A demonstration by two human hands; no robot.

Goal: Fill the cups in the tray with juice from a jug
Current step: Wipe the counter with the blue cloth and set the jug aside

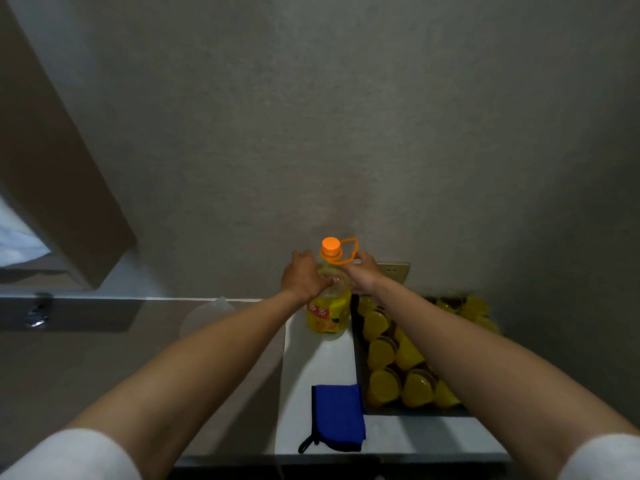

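A clear juice jug with a yellow label, an orange cap and an orange carry loop stands upright on the white counter against the wall. My left hand grips its shoulder from the left. My right hand holds it from the right, just under the loop. To the jug's right lies a dark tray packed with several cups that show yellow juice; my right forearm hides part of them.
A folded blue cloth with a black loop lies on the counter near its front edge, left of the tray. A clear plastic lid-like item sits on the brown surface at left. A wall socket is behind my right hand.
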